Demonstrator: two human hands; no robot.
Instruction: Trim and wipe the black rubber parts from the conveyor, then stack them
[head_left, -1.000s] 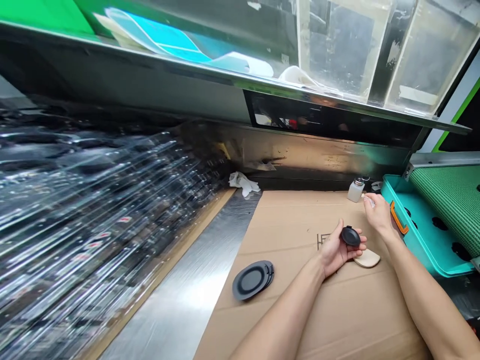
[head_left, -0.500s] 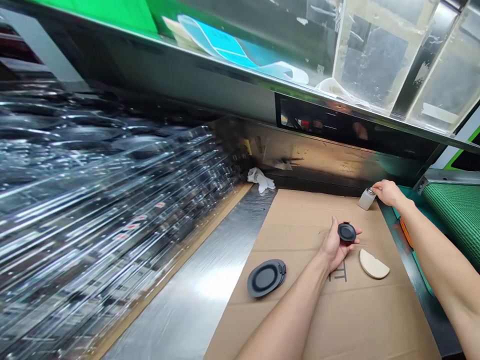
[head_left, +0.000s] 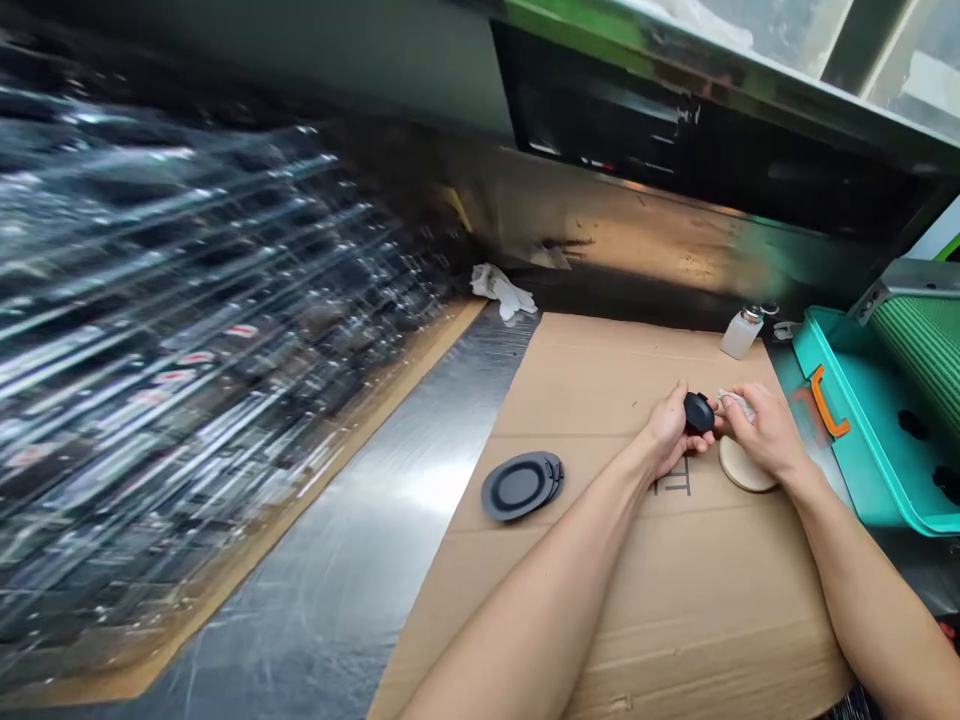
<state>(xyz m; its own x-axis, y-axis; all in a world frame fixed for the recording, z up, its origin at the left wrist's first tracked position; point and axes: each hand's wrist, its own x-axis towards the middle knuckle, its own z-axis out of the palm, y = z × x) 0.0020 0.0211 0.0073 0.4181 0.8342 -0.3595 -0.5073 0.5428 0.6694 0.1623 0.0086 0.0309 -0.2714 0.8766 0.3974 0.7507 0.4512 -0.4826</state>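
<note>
A small black round part (head_left: 699,412) is held in my left hand (head_left: 669,430), tilted above the cardboard sheet (head_left: 660,590). My right hand (head_left: 763,435) pinches a crumpled whitish cloth (head_left: 736,405) just to the right of that part. Partly under my right hand lies a cream-coloured flat disc (head_left: 739,468). Farther back on the cardboard stands a small translucent bottle (head_left: 741,333) with a metal top. Grey oval parts (head_left: 521,485), overlapping one another, lie on the left side of the cardboard.
Clear plastic-wrapped trays (head_left: 225,350) fill the left side. A white crumpled glove or cloth (head_left: 502,290) lies on the metal table (head_left: 360,530). At the right are a teal bin (head_left: 874,470) with an orange handle and a green conveyor belt (head_left: 922,340).
My right hand has let go of the bottle and come down beside my left hand, now with the cloth. The black part is tilted more. The view has shifted, showing more of the teal bin.
</note>
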